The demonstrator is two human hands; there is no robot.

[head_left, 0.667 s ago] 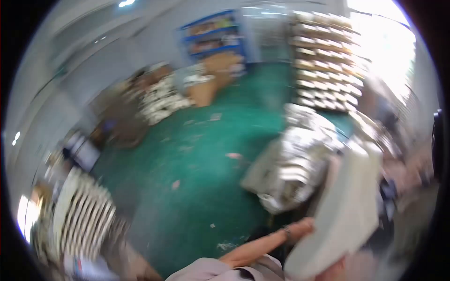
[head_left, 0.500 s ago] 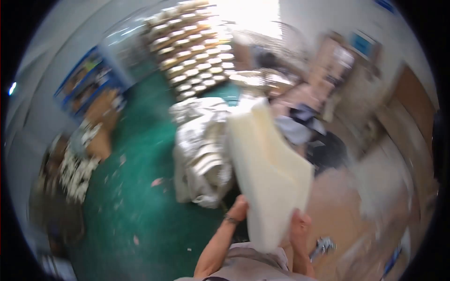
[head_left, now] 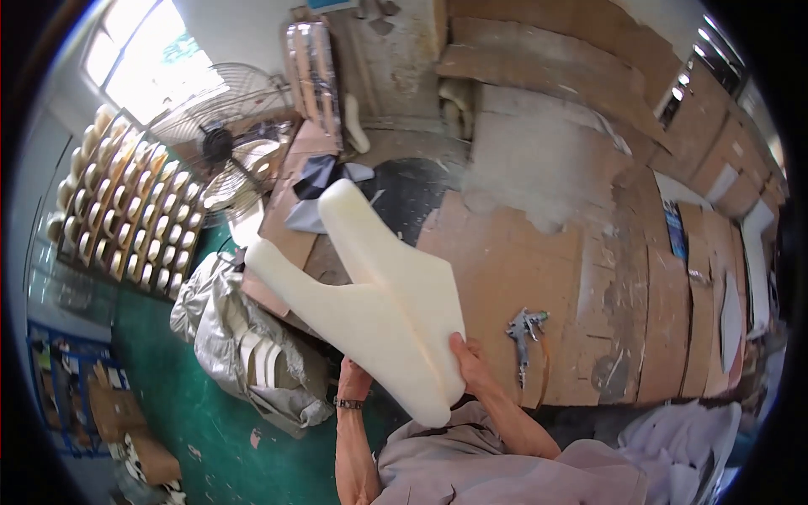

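A cream-coloured moulded foam piece point(head_left: 379, 316) is held up in front of my body, tilted, with two long rounded lobes spreading toward the far left. My left hand point(head_left: 353, 380) grips its lower left edge, the fingers partly hidden beneath it. On the opposite edge, my right hand point(head_left: 474, 364) has its thumb on top and its other fingers underneath or behind. A metal spray gun point(head_left: 525, 326) with a hose lies to the right of my right hand on the cardboard-covered table point(head_left: 497, 278), not touched by either hand.
At the far left a rack point(head_left: 126, 210) carries many pale rounded pieces, with a large fan point(head_left: 216, 143) beside it. A silvery sheet-covered bundle point(head_left: 244, 337) stands left of the table on the green floor point(head_left: 215, 467). Cardboard panels point(head_left: 547, 67) rise behind the table.
My view has swung to the right, bringing the table and spray gun more fully into sight. The foam piece stays in both hands but is turned, so its two lobes now show.
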